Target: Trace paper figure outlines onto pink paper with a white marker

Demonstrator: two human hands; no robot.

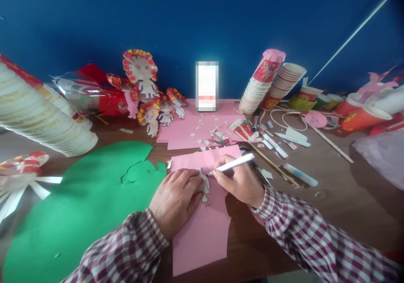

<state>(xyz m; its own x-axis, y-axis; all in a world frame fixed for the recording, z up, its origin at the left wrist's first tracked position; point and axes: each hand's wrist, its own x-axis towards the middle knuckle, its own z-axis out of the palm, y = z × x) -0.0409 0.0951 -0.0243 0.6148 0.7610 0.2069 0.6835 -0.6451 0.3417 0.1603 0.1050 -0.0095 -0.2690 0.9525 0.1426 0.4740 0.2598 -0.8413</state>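
Observation:
My right hand [237, 178] pinches a white marker pen [236, 163], its tip down beside a small white paper cutout [205, 186] shaped like a figure's body. The cutout lies on a strip of pink paper [202, 245]. With fingers lying flat and close together, my left hand [178, 192] presses on the cutout's left side and hides part of it. A short dark line marks the pink paper just below the cutout.
Left lies a large green paper sheet [78, 207]. Stacked paper cups lean at left [47, 110] and back right [257, 91]. Paper lion figures [140, 70] stand behind, near a lit phone [206, 85]. Scissors [221, 139], paper scraps and a glue tube [300, 174] lie about.

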